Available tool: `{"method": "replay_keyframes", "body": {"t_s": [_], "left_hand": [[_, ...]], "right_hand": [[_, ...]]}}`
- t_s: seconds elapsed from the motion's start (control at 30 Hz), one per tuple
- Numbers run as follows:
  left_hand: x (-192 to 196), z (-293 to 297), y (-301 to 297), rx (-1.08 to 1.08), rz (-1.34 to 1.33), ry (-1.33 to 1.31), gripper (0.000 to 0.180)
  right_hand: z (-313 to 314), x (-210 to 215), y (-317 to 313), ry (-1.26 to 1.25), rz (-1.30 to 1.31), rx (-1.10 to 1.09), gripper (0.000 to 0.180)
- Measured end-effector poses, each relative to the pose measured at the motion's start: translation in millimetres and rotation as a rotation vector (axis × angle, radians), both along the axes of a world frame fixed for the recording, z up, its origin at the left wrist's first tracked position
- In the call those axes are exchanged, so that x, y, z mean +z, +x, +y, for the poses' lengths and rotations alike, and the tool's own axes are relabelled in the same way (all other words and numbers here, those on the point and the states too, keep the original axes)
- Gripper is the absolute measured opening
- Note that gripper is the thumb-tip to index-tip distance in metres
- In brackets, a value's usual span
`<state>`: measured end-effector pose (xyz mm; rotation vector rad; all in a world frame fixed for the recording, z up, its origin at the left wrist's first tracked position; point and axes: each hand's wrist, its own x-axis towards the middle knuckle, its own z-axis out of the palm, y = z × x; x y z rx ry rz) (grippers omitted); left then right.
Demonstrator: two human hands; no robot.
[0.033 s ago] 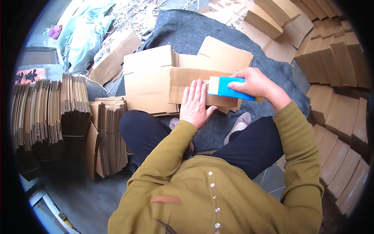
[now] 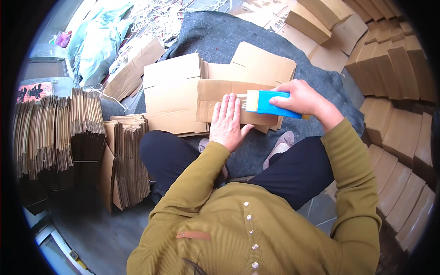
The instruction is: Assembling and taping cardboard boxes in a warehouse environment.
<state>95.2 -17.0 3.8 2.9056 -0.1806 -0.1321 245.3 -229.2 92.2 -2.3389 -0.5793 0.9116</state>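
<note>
My left hand (image 2: 226, 123) lies flat on a folded brown cardboard box (image 2: 211, 87), fingers together and stretched out, thumb apart. My right hand (image 2: 300, 98) grips a blue tool (image 2: 271, 103) with a flat body and a wide pale head. Its head rests on the same box, just right of my left fingertips. White streaks show on the cardboard between the head and my left fingers. More flat cardboard boxes (image 2: 169, 87) lie under and behind this one, in front of my feet.
Bundles of flattened cardboard (image 2: 43, 133) stand upright at the left. Rows of folded cartons (image 2: 394, 68) are stacked along the right. A dark grey cloth (image 2: 215, 39) covers the floor beneath the boxes. Pale plastic bags (image 2: 98, 50) and loose white strapping (image 2: 158, 23) lie at the far left.
The blue tool has slid very slightly to the right over the box, and the white streaks beside it show a little more. My left hand stays flat on the cardboard.
</note>
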Motion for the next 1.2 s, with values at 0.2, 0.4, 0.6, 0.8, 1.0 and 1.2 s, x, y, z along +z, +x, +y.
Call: {"method": "replay_keyframes", "body": {"t_s": [0.2, 0.4, 0.6, 0.8, 1.0, 1.2], "left_hand": [[-3, -1, -1, -0.008, 0.013, 0.067, 0.084], [-1, -4, 2, -0.027, 0.050, 0.113, 0.078], [6, -8, 3, -0.026, 0.037, 0.141, 0.083], [7, -34, 3, 0.036, 0.094, 0.267, 0.092], [-11, -84, 43, -0.243, 0.117, 0.130, 0.090], [-24, -85, 46, -0.280, 0.136, 0.192, 0.090]], "right_hand": [[-90, -25, -1, 0.108, 0.072, -0.053, 0.041], [-174, -42, -3, 0.032, 0.099, -0.192, 0.039], [-150, -87, 6, -0.005, 0.002, -0.114, 0.042], [-86, -110, -6, -0.051, -0.105, -0.116, 0.039], [-58, -101, -11, -0.112, -0.148, -0.096, 0.033], [-22, -144, -25, -0.217, -0.053, 0.065, 0.022]]}}
